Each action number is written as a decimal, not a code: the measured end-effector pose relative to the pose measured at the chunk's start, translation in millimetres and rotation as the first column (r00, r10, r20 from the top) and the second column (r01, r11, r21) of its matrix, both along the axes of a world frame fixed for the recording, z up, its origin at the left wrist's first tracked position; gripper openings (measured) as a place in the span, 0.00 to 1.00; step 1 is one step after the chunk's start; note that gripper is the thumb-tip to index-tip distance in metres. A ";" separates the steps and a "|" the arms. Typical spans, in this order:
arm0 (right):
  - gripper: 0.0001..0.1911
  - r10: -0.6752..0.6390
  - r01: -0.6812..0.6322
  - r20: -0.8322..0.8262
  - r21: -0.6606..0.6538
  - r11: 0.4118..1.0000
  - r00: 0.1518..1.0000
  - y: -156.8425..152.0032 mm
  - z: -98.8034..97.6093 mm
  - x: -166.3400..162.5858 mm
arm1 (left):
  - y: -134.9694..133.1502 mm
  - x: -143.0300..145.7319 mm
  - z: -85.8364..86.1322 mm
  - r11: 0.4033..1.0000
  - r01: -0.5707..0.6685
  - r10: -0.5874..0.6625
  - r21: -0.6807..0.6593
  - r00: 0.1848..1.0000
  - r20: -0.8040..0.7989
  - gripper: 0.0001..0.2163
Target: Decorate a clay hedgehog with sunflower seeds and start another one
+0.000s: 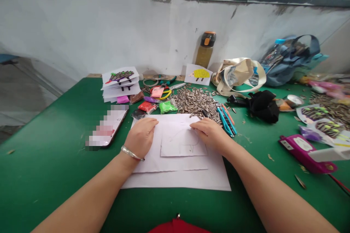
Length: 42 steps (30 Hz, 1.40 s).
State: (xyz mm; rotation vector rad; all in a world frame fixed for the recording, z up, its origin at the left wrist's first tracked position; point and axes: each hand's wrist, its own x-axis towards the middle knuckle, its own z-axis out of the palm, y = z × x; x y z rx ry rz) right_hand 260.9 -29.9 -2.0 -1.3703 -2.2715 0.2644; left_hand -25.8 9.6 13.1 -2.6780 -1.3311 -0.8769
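My left hand (140, 134), with a silver bangle at the wrist, rests on the left side of the white paper sheets (175, 181). Its fingers lie together, stretched out over the paper. From the other side my right hand (211, 134) reaches in, fingers extended over the upper right part of a small sheet (168, 148). Faint pencil lines on that small sheet show the outline of an animal with legs, partly covered by my right hand. Larger sheets lie beneath it. Both thumbs are mostly hidden.
Behind the sheets lies a heap of striped sunflower seeds (195, 100), beside bagged coloured clay (167, 107) and blue-handled tools (225, 121). A phone (111, 127) is at left, near stacked animal pictures (120, 86). A magenta glue gun (303, 153) sits at right; a bottle (205, 51) stands behind.
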 end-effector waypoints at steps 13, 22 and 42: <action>0.13 -0.006 0.006 -0.015 0.001 1.000 1.000 -2.6 6.8 -3.1 | 27.1 -0.3 43.1 0.973 -0.228 0.216 -0.024 0.949 -0.231 0.17; 0.13 0.039 -0.039 0.021 0.005 0.999 0.999 -3.9 7.8 -7.1 | 129.1 6.9 43.2 0.867 -0.470 0.359 -0.165 0.819 -0.448 0.14; 0.14 -0.002 0.007 -0.116 0.045 0.999 0.993 -6.1 10.0 -9.3 | 79.9 13.1 75.8 0.935 -0.056 0.295 -0.349 0.668 0.683 0.14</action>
